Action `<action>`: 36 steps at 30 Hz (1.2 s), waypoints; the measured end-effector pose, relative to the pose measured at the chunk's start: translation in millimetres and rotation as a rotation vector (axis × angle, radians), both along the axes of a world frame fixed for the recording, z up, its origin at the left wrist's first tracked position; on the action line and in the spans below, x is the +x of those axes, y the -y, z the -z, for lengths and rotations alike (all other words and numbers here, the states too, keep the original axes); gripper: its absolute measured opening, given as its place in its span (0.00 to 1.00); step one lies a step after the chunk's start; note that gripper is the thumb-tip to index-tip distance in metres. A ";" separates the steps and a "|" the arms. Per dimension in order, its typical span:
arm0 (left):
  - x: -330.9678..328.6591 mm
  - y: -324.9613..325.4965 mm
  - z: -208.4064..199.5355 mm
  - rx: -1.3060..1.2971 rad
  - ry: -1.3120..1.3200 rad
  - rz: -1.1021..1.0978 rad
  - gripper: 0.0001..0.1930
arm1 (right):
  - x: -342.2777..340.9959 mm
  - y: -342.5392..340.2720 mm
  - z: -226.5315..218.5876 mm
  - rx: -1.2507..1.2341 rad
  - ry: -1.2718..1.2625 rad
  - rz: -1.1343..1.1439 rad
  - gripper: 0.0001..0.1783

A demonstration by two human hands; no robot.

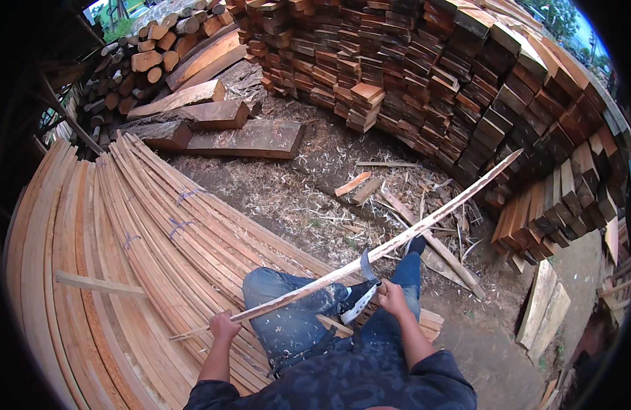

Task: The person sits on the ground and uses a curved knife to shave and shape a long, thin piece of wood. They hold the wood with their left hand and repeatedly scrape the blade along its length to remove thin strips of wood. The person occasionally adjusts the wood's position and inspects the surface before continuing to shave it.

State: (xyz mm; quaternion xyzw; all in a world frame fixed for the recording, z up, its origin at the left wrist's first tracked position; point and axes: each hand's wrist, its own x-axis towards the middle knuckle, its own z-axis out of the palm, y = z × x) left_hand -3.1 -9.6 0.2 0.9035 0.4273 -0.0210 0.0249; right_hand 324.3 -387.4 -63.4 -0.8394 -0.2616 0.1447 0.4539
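My left hand (224, 325) grips the near end of a long thin wooden stick (424, 223) that slants up to the right, its far tip pointing at the stacked boards. My right hand (392, 298) holds a curved-blade knife (365, 273) by its handle, with the blade resting against the stick near its middle. The stick crosses over my knees, which are in blue jeans dusted with shavings.
A big pile of long thin slats (117, 260), some tied in bundles, fills the left. A tall wall of stacked short boards (465, 82) curves across the back and right. Logs and thick planks (213, 113) lie at the back left. Shavings and offcuts (370, 198) litter the ground.
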 end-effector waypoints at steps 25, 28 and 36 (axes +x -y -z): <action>-0.2 0.6 -0.7 0.024 0.033 0.001 0.08 | 2.5 -3.2 -3.2 -0.040 0.058 0.082 0.07; -1.0 3.5 -2.7 0.014 0.039 0.000 0.09 | 15.7 -8.0 -19.1 0.133 -0.034 0.279 0.11; -1.7 6.0 -0.2 0.018 0.042 0.015 0.07 | 44.8 5.4 -28.6 0.294 -0.011 0.295 0.07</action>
